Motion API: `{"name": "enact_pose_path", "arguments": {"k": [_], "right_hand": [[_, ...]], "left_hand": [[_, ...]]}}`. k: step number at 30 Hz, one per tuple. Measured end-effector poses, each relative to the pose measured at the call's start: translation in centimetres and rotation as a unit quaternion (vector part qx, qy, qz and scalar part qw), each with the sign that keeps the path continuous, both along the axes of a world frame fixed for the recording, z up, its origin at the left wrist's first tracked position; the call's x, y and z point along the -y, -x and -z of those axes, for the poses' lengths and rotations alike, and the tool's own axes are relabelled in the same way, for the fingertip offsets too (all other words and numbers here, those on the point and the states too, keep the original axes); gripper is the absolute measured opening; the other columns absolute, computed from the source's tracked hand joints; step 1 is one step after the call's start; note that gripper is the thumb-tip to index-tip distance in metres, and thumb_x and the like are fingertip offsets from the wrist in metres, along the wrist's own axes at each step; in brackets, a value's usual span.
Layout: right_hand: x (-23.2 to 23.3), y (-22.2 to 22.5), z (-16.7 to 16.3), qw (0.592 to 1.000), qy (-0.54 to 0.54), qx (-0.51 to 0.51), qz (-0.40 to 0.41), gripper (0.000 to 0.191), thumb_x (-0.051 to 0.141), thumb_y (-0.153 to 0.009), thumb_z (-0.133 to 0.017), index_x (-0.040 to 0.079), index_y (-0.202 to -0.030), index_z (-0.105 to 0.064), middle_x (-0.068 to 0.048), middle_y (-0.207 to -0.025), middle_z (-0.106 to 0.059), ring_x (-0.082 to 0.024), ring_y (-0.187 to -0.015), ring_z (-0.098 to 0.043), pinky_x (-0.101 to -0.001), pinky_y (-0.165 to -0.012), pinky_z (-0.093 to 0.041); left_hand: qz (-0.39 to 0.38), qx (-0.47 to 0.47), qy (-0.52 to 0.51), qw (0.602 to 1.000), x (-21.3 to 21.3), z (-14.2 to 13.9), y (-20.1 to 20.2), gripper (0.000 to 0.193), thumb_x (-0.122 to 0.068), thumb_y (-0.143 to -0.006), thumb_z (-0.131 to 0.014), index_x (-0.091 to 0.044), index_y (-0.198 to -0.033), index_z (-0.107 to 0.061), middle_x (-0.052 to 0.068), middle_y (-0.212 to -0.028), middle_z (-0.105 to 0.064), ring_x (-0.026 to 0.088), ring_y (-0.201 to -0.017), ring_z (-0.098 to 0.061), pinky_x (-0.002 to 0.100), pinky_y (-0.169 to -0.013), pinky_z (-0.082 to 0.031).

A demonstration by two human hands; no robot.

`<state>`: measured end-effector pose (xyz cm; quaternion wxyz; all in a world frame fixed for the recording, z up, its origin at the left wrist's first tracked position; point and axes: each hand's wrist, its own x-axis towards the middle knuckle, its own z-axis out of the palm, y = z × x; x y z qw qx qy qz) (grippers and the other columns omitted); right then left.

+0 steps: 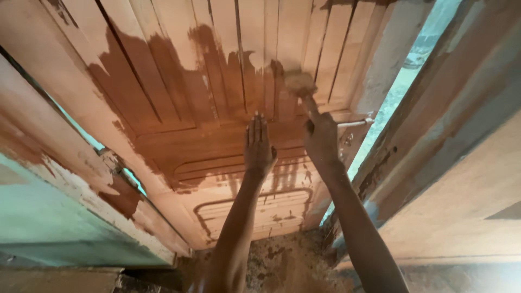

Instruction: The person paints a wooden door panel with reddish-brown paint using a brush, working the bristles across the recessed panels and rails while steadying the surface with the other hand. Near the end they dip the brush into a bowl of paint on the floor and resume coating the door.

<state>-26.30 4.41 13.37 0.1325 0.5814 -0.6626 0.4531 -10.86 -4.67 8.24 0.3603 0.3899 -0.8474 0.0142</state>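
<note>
Your right hand [321, 137] is gripping a paintbrush [302, 87] against the wooden door [179, 70], fingers clamped on its handle, while your left hand [258, 145] is pressing flat, fingers together, on the wet brown stain.

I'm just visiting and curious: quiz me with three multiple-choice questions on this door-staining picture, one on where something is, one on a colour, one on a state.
1. Where does the left hand rest?
A. flat on the panelled wooden door
B. on the floor
C. on the door frame

2. What colour is the coat spread on the door?
A. green
B. reddish brown
C. white

3. How far is the door coated?
A. fully
B. not at all
C. partly

Answers:
1 A, the open palm lies against the door's middle rail.
2 B, the reddish-brown stained patch stands out from the pale bare wood.
3 C, the edges and lower panel are bare, and the right hand holds a long-handled brush at the patch's edge.
</note>
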Motion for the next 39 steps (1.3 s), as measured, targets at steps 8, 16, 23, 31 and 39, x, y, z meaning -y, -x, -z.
{"name": "enact_pose_path", "arguments": {"k": [8, 16, 23, 31, 39], "right_hand": [[-2.9, -2.1, 10.9, 0.996, -0.083, -0.001, 0.014, 0.082, 0.001, -0.092, -0.061, 0.022, -0.164, -0.028, -0.025, -0.082, -0.059, -0.040, -0.073, -0.060, -0.0532, -0.066, -0.049], [0.1, -0.4, 8.8, 0.997, -0.068, -0.032, 0.009, 0.089, -0.002, -0.085, -0.058, 0.019, -0.164, -0.024, -0.023, -0.074, -0.061, -0.041, -0.068, -0.061, -0.0546, -0.062, -0.052], [-0.1, 1.0, -0.7, 0.998, -0.033, -0.011, 0.047, 0.071, 0.002, -0.096, -0.057, 0.024, -0.161, -0.041, -0.023, -0.082, -0.061, -0.035, -0.071, -0.062, -0.0524, -0.064, -0.051], [-2.7, -1.9, 12.3, 0.984, -0.174, 0.005, 0.032, 0.071, 0.003, -0.088, -0.061, 0.022, -0.155, -0.044, -0.025, -0.078, -0.062, -0.044, -0.074, -0.063, -0.0561, -0.066, -0.052], [0.2, 3.0, 4.8, 0.997, -0.062, 0.039, 0.038, 0.073, 0.004, -0.088, -0.059, 0.021, -0.157, -0.044, -0.021, -0.075, -0.064, -0.039, -0.069, -0.065, -0.0530, -0.065, -0.052]], "left_hand": [[-0.002, -0.031, 0.021, 0.999, 0.4, 0.8, 0.4, 0.099, -0.014, -0.080, -0.068, -0.001, -0.163, -0.014, 0.019, -0.171, -0.012, 0.034, -0.158, -0.016, 0.048, -0.127, -0.018], [-0.013, -0.022, 0.024, 0.999, 1.0, 0.1, 0.1, 0.099, -0.010, -0.078, -0.065, -0.001, -0.163, -0.014, 0.019, -0.171, -0.014, 0.035, -0.157, -0.019, 0.047, -0.127, -0.020], [-0.016, -0.019, 0.013, 1.000, 0.6, 0.2, -1.0, 0.100, -0.012, -0.079, -0.067, 0.000, -0.162, -0.014, 0.019, -0.171, -0.014, 0.035, -0.157, -0.018, 0.048, -0.127, -0.019], [-0.018, -0.013, 0.011, 1.000, 0.9, 0.6, -1.5, 0.100, -0.015, -0.080, -0.069, -0.001, -0.162, -0.013, 0.019, -0.171, -0.013, 0.035, -0.158, -0.017, 0.048, -0.127, -0.018], [-0.024, 0.028, -0.006, 0.999, 0.5, 0.6, -1.2, 0.101, -0.015, -0.081, -0.069, -0.001, -0.163, -0.010, 0.019, -0.172, -0.010, 0.034, -0.157, -0.015, 0.048, -0.126, -0.019]]}}
